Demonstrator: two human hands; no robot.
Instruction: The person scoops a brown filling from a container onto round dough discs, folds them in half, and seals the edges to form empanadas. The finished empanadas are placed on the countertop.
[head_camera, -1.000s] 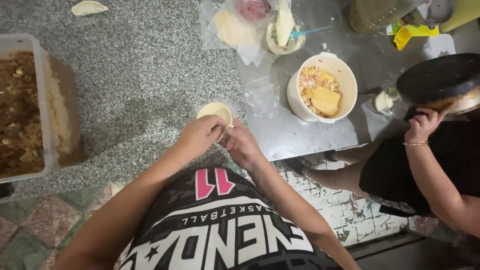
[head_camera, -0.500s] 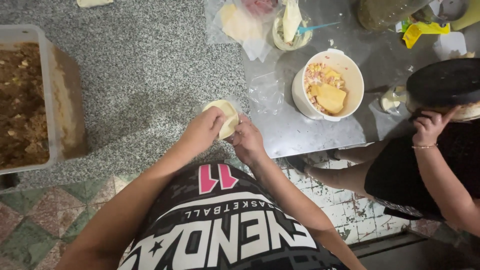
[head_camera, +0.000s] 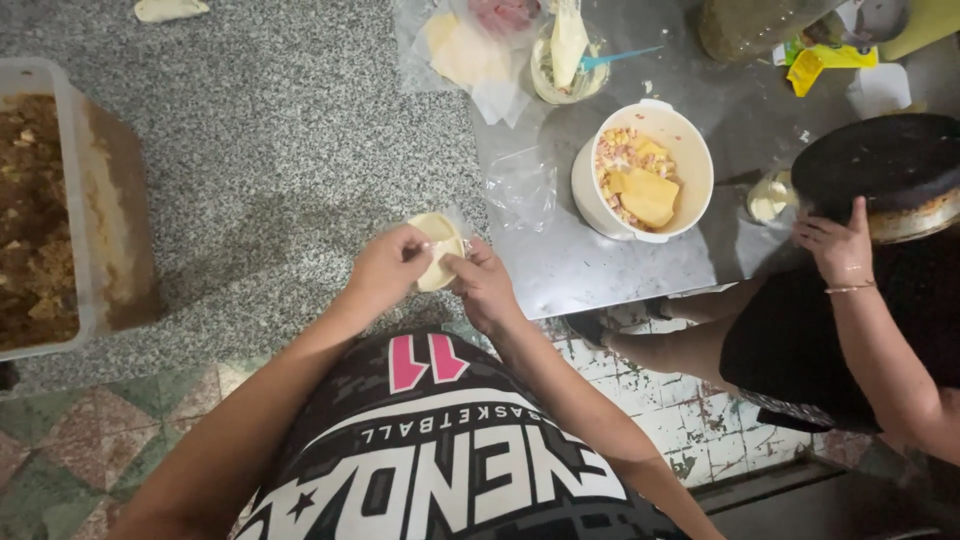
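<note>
A pale round disc of dough (head_camera: 437, 246) on a thin clear plastic sheet is held up between both my hands, just above the near edge of the grey speckled counter (head_camera: 280, 150). My left hand (head_camera: 385, 268) pinches its left rim. My right hand (head_camera: 482, 282) grips its lower right rim with thumb and fingers. Part of the dough is hidden behind my fingers.
A clear tub of brown filling (head_camera: 50, 210) stands at the left. A white bowl of diced filling and yellow slices (head_camera: 642, 182) sits on a steel tabletop (head_camera: 600, 260). Another person's hand (head_camera: 838, 245) rests on a black round pan (head_camera: 880, 165) at the right.
My hands have lifted the dough disc slightly toward me and tilted it. The other person's hand has moved up onto the black pan.
</note>
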